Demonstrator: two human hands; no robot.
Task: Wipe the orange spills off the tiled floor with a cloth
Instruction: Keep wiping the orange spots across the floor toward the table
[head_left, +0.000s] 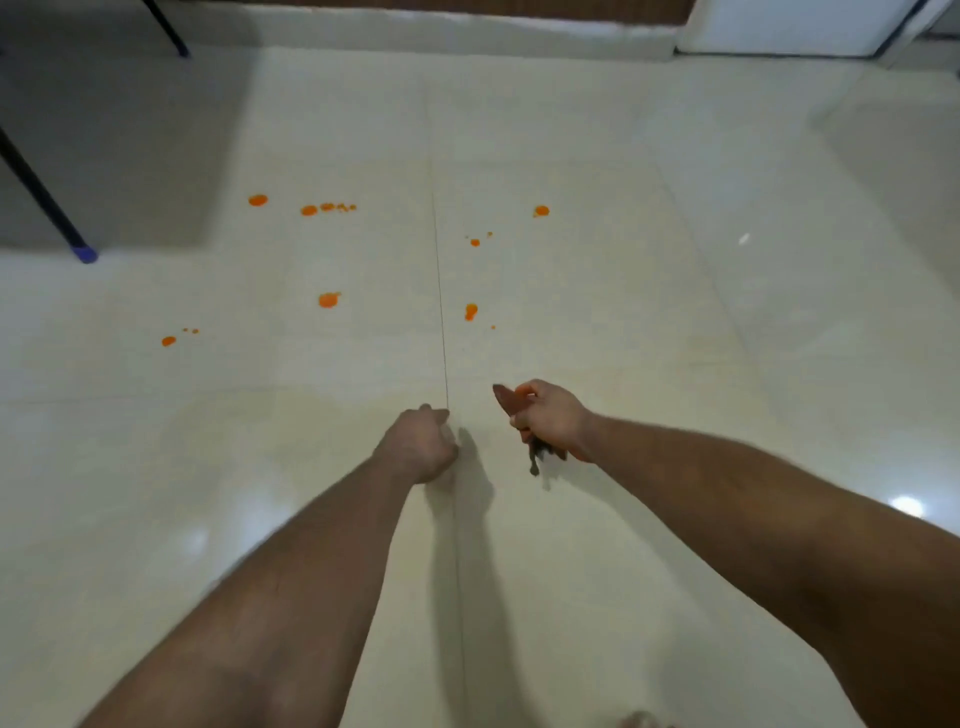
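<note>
Several orange spills dot the pale tiled floor (597, 312) ahead of me: one blob (329, 300) left of the grout line, one (470, 311) right of it, and more farther off, such as the blob (257, 200) and the blob (541, 210). My right hand (550, 415) is shut on a dark brownish cloth (508, 399), which sticks out above the fist and hangs below it. My left hand (423, 441) is a closed fist with nothing visible in it. Both hands hover above the floor, short of the nearest spills.
Black table legs stand at the left, one with a purple foot (83, 253), another leg (169, 28) at the top left. A wall base and a white door or panel (789, 26) run along the far edge. A toe shows at the bottom edge (641, 719).
</note>
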